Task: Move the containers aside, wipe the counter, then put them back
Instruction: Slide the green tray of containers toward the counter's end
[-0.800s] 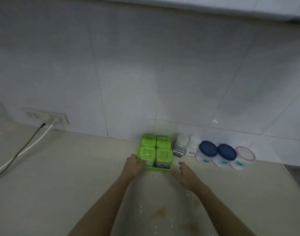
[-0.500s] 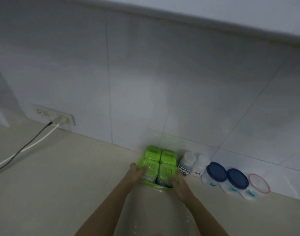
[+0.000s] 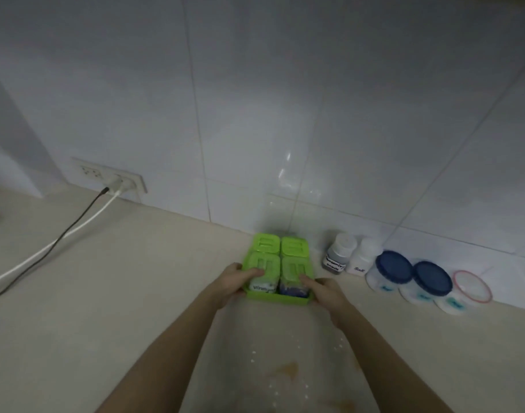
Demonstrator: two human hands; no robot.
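A green tray with several green-lidded jars stands on the beige counter near the tiled wall. My left hand grips the tray's front left corner, thumb over a jar lid. My right hand grips the front right corner, a finger lying on the right jar lid. To the right stand two small white-capped bottles, two blue-lidded tubs and a red-rimmed tub.
Brown stains and white crumbs lie on the counter between my forearms. A wall socket at the left holds plugs; a black and a white cable run across the counter to the left.
My right hand came in from the counter and took hold of the tray's right front corner. The left hand stays on the left corner. The camera view shifted.
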